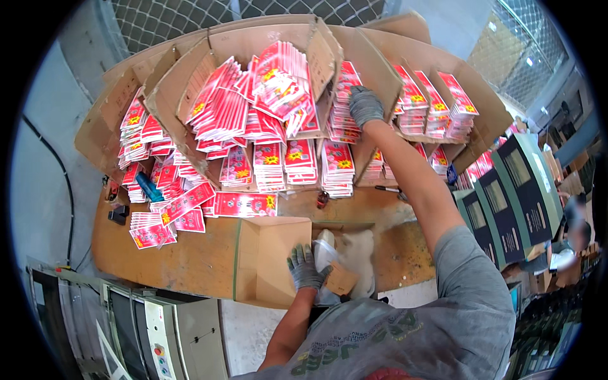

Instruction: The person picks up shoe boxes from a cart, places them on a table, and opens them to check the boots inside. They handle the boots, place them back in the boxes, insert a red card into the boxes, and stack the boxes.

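Observation:
My left hand (pixel 306 269), in a grey glove, lies with its fingers spread on the inner side of an open cardboard box (pixel 269 256). Beside it inside the box are a white molded piece (pixel 359 259), a clear plastic wrap and a small brown cardboard piece (pixel 341 278). My right arm stretches forward to a stack of red printed leaflets (pixel 345 120) in a cardboard compartment. The gloved right hand (pixel 366 107) is at the stack's right edge with its fingers bent together; their tips are hidden, so what they hold does not show.
A divided cardboard rack (pixel 373 63) full of leaflet stacks stands along the table's (pixel 183 259) back. Loose leaflets (pixel 190 202) and a blue-green bottle-like object (pixel 149 188) lie at left. Dark printed boxes (pixel 506 196) stand at right, with another person (pixel 563 253) beyond. A machine with buttons (pixel 161 342) is front left.

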Tool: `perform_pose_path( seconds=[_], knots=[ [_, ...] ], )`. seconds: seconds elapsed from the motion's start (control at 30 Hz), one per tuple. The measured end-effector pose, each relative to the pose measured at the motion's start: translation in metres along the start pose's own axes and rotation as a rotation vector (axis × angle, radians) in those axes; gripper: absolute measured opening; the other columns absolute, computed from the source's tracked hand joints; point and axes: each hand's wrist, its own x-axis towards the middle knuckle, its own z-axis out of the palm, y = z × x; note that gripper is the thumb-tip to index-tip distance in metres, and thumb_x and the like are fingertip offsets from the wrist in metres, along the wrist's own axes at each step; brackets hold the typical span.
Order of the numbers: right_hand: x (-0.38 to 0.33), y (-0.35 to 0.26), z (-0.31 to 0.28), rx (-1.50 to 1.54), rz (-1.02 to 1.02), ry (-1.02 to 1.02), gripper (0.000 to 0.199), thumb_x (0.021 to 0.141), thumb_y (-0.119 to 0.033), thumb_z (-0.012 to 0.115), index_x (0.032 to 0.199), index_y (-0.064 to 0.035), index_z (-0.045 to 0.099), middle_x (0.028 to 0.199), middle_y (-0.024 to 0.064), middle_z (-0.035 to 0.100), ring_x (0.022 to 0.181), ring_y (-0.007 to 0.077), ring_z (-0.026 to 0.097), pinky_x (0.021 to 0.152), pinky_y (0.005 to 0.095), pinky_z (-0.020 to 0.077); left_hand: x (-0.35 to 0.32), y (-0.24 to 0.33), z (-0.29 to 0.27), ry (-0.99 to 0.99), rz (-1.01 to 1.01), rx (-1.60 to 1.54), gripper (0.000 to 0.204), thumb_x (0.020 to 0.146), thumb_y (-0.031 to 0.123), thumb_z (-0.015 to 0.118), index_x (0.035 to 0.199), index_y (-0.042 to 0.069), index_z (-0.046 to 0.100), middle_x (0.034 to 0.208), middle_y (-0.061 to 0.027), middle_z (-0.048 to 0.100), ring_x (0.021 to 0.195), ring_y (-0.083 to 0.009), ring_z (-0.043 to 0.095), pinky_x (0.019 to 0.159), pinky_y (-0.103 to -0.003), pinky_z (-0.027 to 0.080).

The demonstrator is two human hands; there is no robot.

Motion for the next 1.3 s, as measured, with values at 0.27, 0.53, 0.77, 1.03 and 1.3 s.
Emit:
perform_pose_path(
  seconds=[0.27,0.53,0.77,1.03,1.3],
  knots=[
    [0.041,0.008,0.067,-0.307,-0.111,-0.401,0.028,0.089,-0.015,0.055,0.110,-0.0097,0.072,0.110,0.0152,0.072,0.102,0.0350,0.070,0.087,0.0476,0.0568,-0.001,-0.009,0.002,-0.017,-0.026,-0.062,0.120,0.070,0.073,0.071,0.160,0.014,0.021,0.163,-0.0200,0.021,0.154,-0.0344,0.014,0.122,-0.058,0.005],
    [0.008,-0.009,0.014,-0.116,-0.080,-0.117,0.018,0.091,-0.021,0.056,0.095,-0.0105,0.071,0.104,0.0143,0.072,0.095,0.0365,0.069,0.083,0.0476,0.0559,0.003,-0.008,0.012,0.042,-0.005,-0.076,0.119,0.071,0.073,0.070,0.160,0.012,0.021,0.162,-0.0204,0.022,0.153,-0.0352,0.014,0.122,-0.059,0.005],
    [-0.231,-0.046,-0.093,0.394,-0.464,0.118,0.014,0.078,-0.009,0.071,0.086,-0.0051,0.060,0.127,0.0203,0.063,0.112,0.0406,0.064,0.092,0.0487,0.0542,0.000,-0.010,0.017,0.066,0.028,-0.053,0.115,0.073,0.068,0.074,0.159,0.010,0.024,0.162,-0.0222,0.024,0.152,-0.0383,0.017,0.121,-0.059,0.006],
    [-0.502,-0.100,-0.095,0.686,-0.398,-0.792,0.033,0.085,-0.024,0.067,0.110,-0.0034,0.068,0.132,0.0166,0.061,0.120,0.0324,0.059,0.102,0.0429,0.0480,0.003,-0.005,0.020,0.052,0.017,0.045,0.112,0.073,0.057,0.076,0.159,0.009,0.023,0.164,-0.0194,0.022,0.153,-0.0360,0.017,0.123,-0.055,0.011],
    [-0.512,-0.091,-0.077,0.864,-0.521,-0.861,0.038,0.087,-0.034,0.065,0.110,-0.0036,0.070,0.122,0.0171,0.064,0.109,0.0341,0.060,0.097,0.0447,0.0481,-0.016,-0.026,0.016,0.147,0.089,-0.147,0.078,0.082,0.043,0.074,0.143,0.003,0.047,0.147,-0.0228,0.043,0.138,-0.0382,0.039,0.114,-0.051,0.028]
  ],
)
